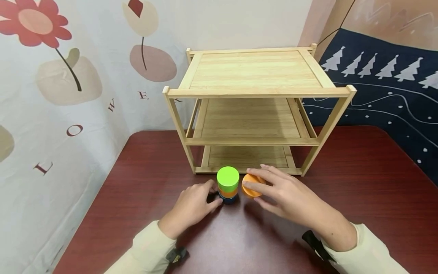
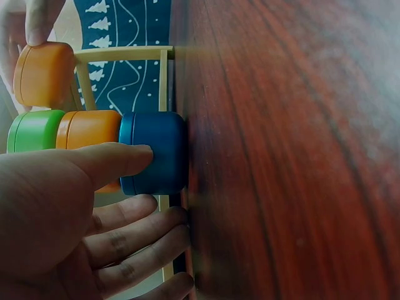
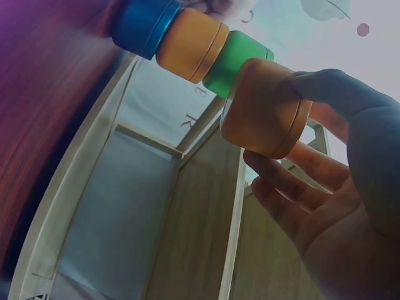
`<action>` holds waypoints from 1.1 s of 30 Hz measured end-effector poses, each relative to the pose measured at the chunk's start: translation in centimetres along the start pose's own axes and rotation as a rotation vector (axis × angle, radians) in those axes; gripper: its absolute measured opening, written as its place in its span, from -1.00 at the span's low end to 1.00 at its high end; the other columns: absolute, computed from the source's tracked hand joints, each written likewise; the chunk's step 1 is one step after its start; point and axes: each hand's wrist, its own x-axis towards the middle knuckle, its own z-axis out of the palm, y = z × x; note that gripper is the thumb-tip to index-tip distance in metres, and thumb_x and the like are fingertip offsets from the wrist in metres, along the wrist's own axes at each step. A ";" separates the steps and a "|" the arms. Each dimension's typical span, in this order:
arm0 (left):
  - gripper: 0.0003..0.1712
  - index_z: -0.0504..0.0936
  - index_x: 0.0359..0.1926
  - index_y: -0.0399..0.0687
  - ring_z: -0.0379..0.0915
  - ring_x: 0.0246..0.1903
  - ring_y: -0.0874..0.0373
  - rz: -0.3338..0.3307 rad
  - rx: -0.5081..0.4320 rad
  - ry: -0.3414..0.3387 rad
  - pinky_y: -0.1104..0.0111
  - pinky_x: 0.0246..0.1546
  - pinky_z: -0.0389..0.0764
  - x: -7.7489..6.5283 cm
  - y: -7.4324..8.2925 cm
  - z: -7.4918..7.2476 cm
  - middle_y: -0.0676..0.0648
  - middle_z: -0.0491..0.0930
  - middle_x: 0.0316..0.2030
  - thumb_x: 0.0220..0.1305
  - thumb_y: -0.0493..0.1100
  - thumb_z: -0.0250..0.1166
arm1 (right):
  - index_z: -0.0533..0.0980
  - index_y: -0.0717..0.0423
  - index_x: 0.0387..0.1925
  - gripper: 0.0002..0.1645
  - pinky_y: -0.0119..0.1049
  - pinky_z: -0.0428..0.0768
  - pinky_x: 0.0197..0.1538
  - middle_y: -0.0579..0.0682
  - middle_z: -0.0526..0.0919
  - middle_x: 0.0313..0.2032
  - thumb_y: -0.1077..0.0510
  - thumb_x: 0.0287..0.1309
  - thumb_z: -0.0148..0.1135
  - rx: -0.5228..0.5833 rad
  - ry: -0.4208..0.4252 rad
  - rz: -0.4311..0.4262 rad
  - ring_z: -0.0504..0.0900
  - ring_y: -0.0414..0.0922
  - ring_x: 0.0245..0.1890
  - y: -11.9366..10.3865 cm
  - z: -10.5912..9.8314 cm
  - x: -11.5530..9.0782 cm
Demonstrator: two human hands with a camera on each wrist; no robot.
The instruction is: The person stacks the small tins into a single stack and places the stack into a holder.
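here, the right hand [image 1: 284, 194]: we see it pinching a loose orange container [image 3: 262, 109], thumb on one side and fingers on the other.
loose orange container: tilted and raised off the table [image 1: 113, 213], it hangs just beside the green container [image 1: 228, 176], on the right of the stack.
stack of three: we count the green container on top, a second orange container [image 1: 228, 193] in the middle and a blue container [image 2: 164, 178] at the bottom, upright on the dark red, wood-grained table.
left hand [image 1: 193, 203]: at the stack's left, its fingers loosely spread, its thumb reaching across the blue container; we cannot tell whether the thumb touches it.
wooden shelf [image 1: 253, 70]: three pale tiers stand on the table just behind the containers and both hands.
sleeves [image 1: 150, 243]: we note pale cuffs at both wrists.
backdrop: a flower-printed cloth [image 1: 113, 57] hangs at left, a navy panel with white trees [image 1: 369, 101] at right.
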 end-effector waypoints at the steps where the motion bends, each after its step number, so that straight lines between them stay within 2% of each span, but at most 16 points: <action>1: -0.64 0.63 -0.10 0.06 0.71 -0.16 0.02 0.002 0.000 0.000 0.05 -0.27 0.66 0.0 0.0 0.0 0.03 0.75 -0.16 0.17 0.08 0.46 | 0.63 -0.02 0.07 -0.34 0.03 0.63 0.12 0.09 0.64 0.12 0.18 -0.19 0.63 0.000 0.005 -0.008 0.65 0.13 0.10 0.0 -0.1 0.1; 13: -0.65 0.63 -0.12 0.06 0.71 -0.18 0.02 0.008 -0.008 0.005 0.05 -0.30 0.65 0.0 0.0 -0.2 0.04 0.75 -0.17 0.15 0.07 0.47 | 0.63 -0.05 0.09 -0.29 0.06 0.64 0.09 0.10 0.64 0.14 0.23 -0.23 0.62 0.007 0.041 -0.044 0.64 0.15 0.11 -0.4 -1.4 1.3; 24: -0.63 0.62 -0.10 0.05 0.71 -0.17 0.01 0.016 -0.007 -0.011 0.06 -0.28 0.66 0.0 -0.2 -0.1 0.03 0.75 -0.16 0.16 0.09 0.47 | 0.63 -0.07 0.10 -0.29 0.04 0.66 0.06 0.10 0.64 0.16 0.23 -0.22 0.61 -0.001 0.044 -0.063 0.64 0.19 0.10 -0.8 -1.7 2.1; 33: -0.66 0.61 -0.14 0.05 0.70 -0.21 0.02 0.023 -0.026 -0.002 0.08 -0.31 0.65 -0.1 -0.2 -0.1 0.04 0.74 -0.20 0.17 0.08 0.46 | 0.62 -0.08 0.12 -0.30 -0.02 0.66 0.05 0.09 0.61 0.19 0.24 -0.17 0.60 0.022 0.038 -0.080 0.63 0.09 0.10 -1.1 -1.6 2.9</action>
